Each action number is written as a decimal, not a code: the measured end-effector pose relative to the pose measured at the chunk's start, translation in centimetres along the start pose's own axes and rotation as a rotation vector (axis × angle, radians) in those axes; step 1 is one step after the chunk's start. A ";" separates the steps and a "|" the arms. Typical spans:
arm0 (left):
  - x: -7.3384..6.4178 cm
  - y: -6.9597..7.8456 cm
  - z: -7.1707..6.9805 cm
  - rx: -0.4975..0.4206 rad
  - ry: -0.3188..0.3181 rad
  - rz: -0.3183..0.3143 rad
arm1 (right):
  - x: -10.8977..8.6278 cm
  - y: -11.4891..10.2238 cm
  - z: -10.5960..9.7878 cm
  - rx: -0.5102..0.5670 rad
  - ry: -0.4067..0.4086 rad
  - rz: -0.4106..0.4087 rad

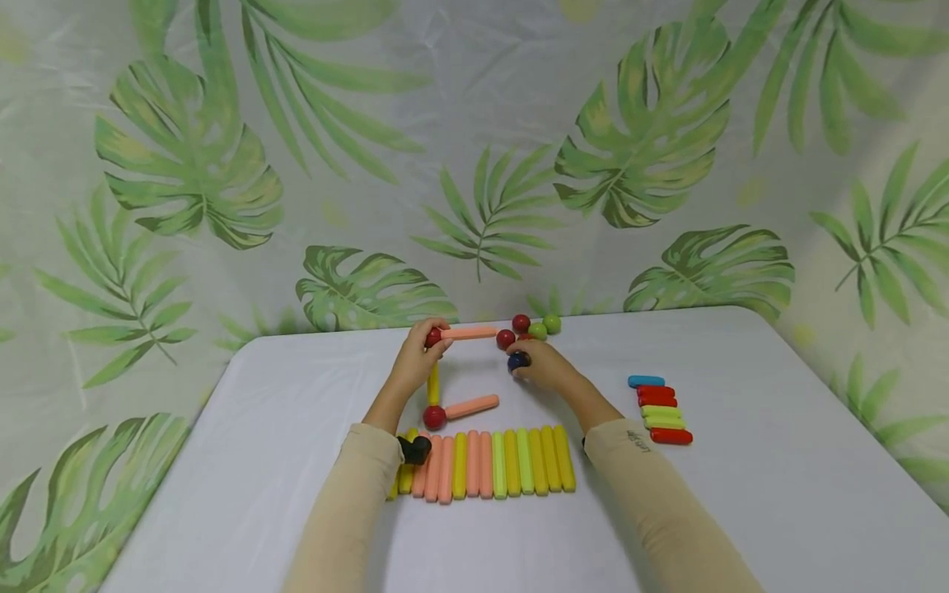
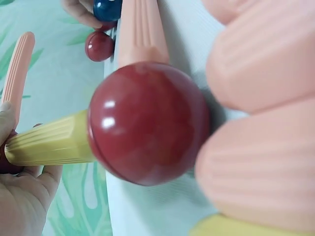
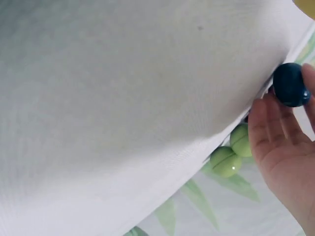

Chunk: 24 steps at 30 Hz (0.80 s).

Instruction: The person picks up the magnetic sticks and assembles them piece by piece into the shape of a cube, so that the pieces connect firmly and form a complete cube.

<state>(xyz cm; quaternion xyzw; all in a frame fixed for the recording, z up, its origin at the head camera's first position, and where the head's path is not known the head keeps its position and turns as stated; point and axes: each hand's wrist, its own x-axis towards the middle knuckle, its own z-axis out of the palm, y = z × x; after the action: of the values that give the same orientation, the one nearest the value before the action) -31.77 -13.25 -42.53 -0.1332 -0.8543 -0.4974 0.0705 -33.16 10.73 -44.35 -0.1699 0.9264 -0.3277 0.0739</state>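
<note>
My left hand [image 1: 412, 361] grips a red ball [image 1: 433, 337] at the far left corner of a joined shape. From that ball a pink stick [image 1: 470, 333] points right, and a yellow stick [image 1: 433, 385] runs back to a nearer red ball [image 1: 435, 417]. A second pink stick [image 1: 474, 407] sticks out of this nearer ball to the right. In my right hand [image 1: 552, 366] a dark blue ball [image 1: 518, 361] is held between thumb and fingers; the right wrist view shows the ball [image 3: 289, 84] at the fingertips. It is close to the loose red balls [image 1: 506, 338].
Two green balls [image 1: 552, 324] lie beside the red ones at the table's back edge. A row of pink, yellow and green sticks [image 1: 511, 463] lies in front, partly under my left wrist. Short blue, red and green sticks [image 1: 661, 413] are stacked side by side at right.
</note>
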 end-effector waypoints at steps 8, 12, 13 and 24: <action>0.4 -0.6 0.4 -0.012 -0.041 0.000 | -0.4 -0.8 -1.0 0.505 0.138 0.076; 0.6 -1.0 0.7 -0.007 -0.063 -0.013 | 0.2 -0.7 -0.5 0.599 0.139 0.096; 0.6 -1.2 0.8 0.002 -0.065 -0.016 | 0.3 -0.7 -0.5 0.599 0.141 0.099; 1.1 -1.6 1.3 0.166 -0.108 -0.030 | 0.3 -0.5 0.1 0.576 0.141 0.157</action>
<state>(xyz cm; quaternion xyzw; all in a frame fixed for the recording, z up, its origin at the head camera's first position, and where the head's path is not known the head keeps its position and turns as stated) -33.32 -12.75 -44.24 -0.1406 -0.8971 -0.4179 0.0276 -33.29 10.22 -44.12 -0.0468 0.8085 -0.5812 0.0798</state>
